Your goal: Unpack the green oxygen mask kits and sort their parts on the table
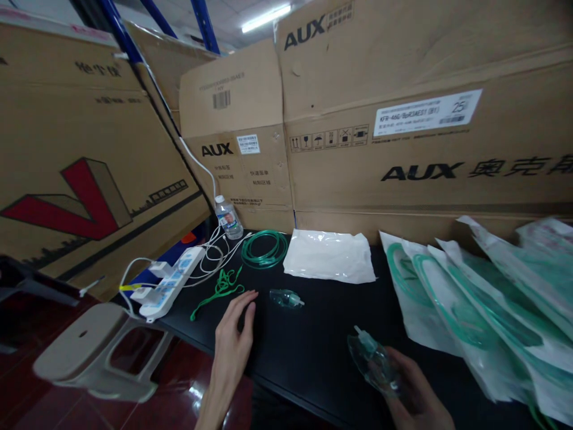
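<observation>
My right hand (416,388) is closed around the edge of a clear, green-tinted oxygen mask (370,361), held above the black table at the lower right. The mask's pale connector points up and to the left. My left hand (235,325) rests by the table's front edge, thumb and fingers apart, with nothing in it. Just right of its fingertips lies a small clear greenish plastic piece (286,298) with a pale nozzle. Beyond the left hand are a tangled green elastic strap (221,286) and a coil of green tubing (265,249).
A white plastic pouch (330,257) lies at the back middle. Several packaged mask sets (465,310) overlap along the right side. To the left are a power strip (172,283) with cables and a water bottle (228,218). Large cardboard boxes (331,179) wall the back; a stool (83,340) stands lower left.
</observation>
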A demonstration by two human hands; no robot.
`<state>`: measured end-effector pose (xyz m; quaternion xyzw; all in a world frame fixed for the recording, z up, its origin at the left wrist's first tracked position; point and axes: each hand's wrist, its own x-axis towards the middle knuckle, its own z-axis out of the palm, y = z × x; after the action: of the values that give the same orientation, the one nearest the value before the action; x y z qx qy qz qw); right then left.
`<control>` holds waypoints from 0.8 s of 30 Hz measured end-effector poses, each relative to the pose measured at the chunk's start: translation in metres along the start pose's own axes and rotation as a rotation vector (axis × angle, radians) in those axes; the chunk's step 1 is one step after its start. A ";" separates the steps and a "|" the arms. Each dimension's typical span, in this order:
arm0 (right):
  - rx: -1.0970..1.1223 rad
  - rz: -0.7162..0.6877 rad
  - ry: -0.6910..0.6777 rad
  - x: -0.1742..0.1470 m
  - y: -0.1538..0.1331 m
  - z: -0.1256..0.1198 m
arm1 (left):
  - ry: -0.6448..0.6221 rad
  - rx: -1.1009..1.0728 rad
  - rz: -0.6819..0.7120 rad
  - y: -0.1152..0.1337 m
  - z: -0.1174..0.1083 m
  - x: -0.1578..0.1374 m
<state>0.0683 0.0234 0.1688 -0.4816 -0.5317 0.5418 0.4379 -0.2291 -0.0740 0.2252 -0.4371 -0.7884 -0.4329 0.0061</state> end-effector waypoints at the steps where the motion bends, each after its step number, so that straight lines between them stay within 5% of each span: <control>1: -0.004 -0.012 -0.055 0.001 -0.002 0.000 | -0.019 -0.037 -0.004 0.012 0.001 -0.001; 7: 0.021 -0.045 -0.082 0.000 -0.014 0.003 | -0.400 -0.294 0.107 0.076 0.033 -0.035; 14: 0.037 -0.101 -0.175 -0.004 -0.024 0.003 | -0.573 -0.394 0.228 0.092 0.060 -0.057; 20: 0.044 -0.141 -0.306 -0.006 -0.032 0.002 | -0.633 -0.489 0.056 0.092 0.062 -0.047; 24: -0.147 -0.304 -0.242 -0.004 -0.031 0.002 | -0.647 -0.521 -0.053 0.093 0.067 -0.051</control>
<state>0.0657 0.0212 0.1999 -0.3579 -0.6850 0.4833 0.4112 -0.1088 -0.0403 0.2268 -0.5172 -0.6247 -0.4582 -0.3637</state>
